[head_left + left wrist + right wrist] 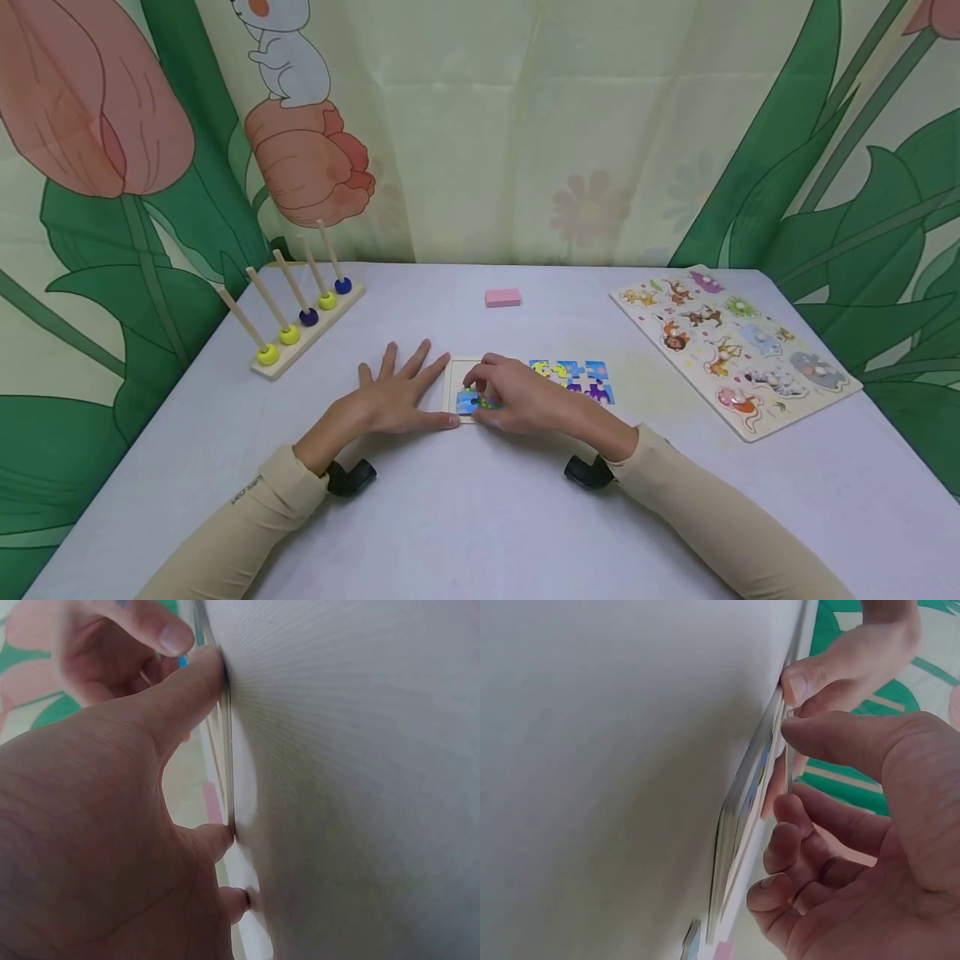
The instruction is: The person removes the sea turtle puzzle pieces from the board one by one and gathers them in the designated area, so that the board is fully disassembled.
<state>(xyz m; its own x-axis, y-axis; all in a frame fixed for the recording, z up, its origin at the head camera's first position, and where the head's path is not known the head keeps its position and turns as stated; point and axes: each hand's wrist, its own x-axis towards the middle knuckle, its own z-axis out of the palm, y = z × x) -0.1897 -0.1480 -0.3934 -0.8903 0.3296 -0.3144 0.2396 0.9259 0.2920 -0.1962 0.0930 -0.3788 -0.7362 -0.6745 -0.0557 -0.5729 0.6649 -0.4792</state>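
A small wooden puzzle tray (453, 385) lies flat on the white table in front of me, with blue jigsaw pieces (467, 403) in its lower left part. Spread out at its left side, my left hand (401, 398) presses the thumb on the near corner and the index finger at the far corner. My right hand (528, 398) reaches over the tray and pinches a thin puzzle piece (788, 771) between thumb and index finger; its printed face is mostly hidden. To the right of the tray lie several loose colourful jigsaw pieces (597, 392).
At the back left stands a wooden peg stand (307, 336) with upright rods and yellow and dark blue beads. A pink block (502, 297) lies behind the tray. An animal knob-puzzle board (797, 406) lies angled at the right. A printed curtain (480, 133) hangs behind the table.
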